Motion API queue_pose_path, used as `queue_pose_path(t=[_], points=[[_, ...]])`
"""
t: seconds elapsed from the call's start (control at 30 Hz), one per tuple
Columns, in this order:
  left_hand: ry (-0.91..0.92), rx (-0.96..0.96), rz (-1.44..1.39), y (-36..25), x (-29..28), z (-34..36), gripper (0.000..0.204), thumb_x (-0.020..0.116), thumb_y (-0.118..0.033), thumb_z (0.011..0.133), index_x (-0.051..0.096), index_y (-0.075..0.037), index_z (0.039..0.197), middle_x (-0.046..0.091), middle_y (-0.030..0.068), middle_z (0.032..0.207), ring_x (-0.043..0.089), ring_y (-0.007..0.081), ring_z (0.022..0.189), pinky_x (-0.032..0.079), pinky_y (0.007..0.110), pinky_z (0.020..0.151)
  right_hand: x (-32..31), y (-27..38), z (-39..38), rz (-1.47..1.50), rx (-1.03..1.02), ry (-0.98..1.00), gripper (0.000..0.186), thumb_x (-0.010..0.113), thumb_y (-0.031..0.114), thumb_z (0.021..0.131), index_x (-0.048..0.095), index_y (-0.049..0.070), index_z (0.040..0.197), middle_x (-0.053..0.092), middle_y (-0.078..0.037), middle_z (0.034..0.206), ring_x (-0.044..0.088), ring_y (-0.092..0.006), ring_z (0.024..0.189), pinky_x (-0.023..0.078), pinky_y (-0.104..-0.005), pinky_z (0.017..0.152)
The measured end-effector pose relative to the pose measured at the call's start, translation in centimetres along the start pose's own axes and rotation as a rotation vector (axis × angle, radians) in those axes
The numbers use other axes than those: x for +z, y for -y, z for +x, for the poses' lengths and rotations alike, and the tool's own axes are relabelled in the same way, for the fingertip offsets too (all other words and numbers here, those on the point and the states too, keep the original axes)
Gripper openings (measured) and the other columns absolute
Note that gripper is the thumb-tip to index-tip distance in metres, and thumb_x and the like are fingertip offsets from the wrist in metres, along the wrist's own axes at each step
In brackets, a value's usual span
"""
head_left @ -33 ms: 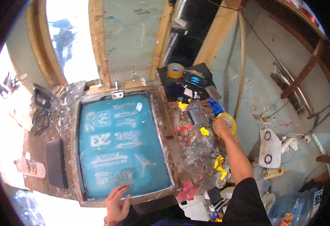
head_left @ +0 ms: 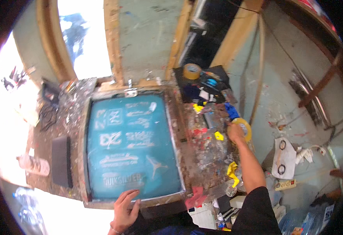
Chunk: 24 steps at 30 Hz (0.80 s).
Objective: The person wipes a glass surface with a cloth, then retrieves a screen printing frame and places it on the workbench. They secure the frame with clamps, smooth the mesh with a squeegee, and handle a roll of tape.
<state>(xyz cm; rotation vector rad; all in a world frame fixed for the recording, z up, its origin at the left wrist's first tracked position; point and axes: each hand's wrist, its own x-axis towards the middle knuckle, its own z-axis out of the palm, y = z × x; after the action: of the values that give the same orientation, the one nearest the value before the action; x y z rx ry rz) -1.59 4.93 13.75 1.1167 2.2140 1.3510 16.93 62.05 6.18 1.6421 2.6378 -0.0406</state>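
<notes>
A silk-screen printing frame (head_left: 182,172) with a teal mesh (head_left: 140,121) lies on the stained workbench. White lettering and emblems show on the mesh. Over the frame's near edge, my left hand (head_left: 125,209) is open, its fingers spread and holding nothing. My right hand (head_left: 237,133) reaches to the bench's right side, closed at the left rim of a roll of yellow tape (head_left: 246,129); its fingertips are partly hidden. Just beyond that hand lies a blue crumpled piece (head_left: 231,111). Yellow scraps (head_left: 218,136) lie to its left.
Another tape roll (head_left: 192,71) sits on a dark board at the back. On the left are a black block (head_left: 62,161), a pinkish bottle (head_left: 33,164) and a coiled cable (head_left: 47,117). A metal hinge clamp (head_left: 130,92) is at the screen's far edge. A power strip (head_left: 285,185) is at the right.
The whole view has shifted slightly, so the bench appears a little farther right and higher. Both hands keep about the same places over the bench.
</notes>
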Motion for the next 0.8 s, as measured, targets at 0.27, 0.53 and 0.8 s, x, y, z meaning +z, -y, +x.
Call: queue_pose_path(t=[0.27, 0.53, 0.8], points=[[-0.035, -0.059, -0.011, 1.7, -1.3, -1.7, 0.027, 0.066, -0.006, 0.087, 0.066, 0.002, 0.113, 0.067, 0.0203, 0.113, 0.065, 0.0359, 0.105, 0.052, 0.04, 0.09, -1.5, 1.5, -1.1, 0.068, -0.024, -0.1, 0.041, 0.062, 0.001, 0.078, 0.072, 0.013, 0.115, 0.069, -0.023, 0.111, 0.065, -0.0401, 0.108, 0.051, -0.0475, 0.093], [-0.093, 0.137, -0.081, 0.5, -2.7, 2.8, 0.027, 0.067, -0.003, 0.086, 0.066, 0.002, 0.113, 0.068, 0.0199, 0.113, 0.066, 0.0363, 0.104, 0.052, 0.039, 0.09, -13.7, 1.5, -11.9, 0.881, -0.087, 0.018, 0.043, 0.069, -0.005, 0.08, 0.066, -0.003, 0.123, 0.071, -0.011, 0.107, 0.067, -0.0158, 0.092, 0.053, -0.0286, 0.083], [0.15, 0.512, -0.2, -8.3, 1.9, 7.3, 0.056, 0.074, -0.014, 0.084, 0.053, -0.005, 0.136, 0.049, 0.0187, 0.142, 0.045, 0.0389, 0.134, 0.039, 0.048, 0.11, -13.9, 11.1, -30.9, 1.16, -0.204, 0.34, 0.037, 0.076, -0.007, 0.075, 0.072, -0.001, 0.112, 0.073, -0.006, 0.099, 0.068, -0.0124, 0.09, 0.057, -0.0292, 0.079]])
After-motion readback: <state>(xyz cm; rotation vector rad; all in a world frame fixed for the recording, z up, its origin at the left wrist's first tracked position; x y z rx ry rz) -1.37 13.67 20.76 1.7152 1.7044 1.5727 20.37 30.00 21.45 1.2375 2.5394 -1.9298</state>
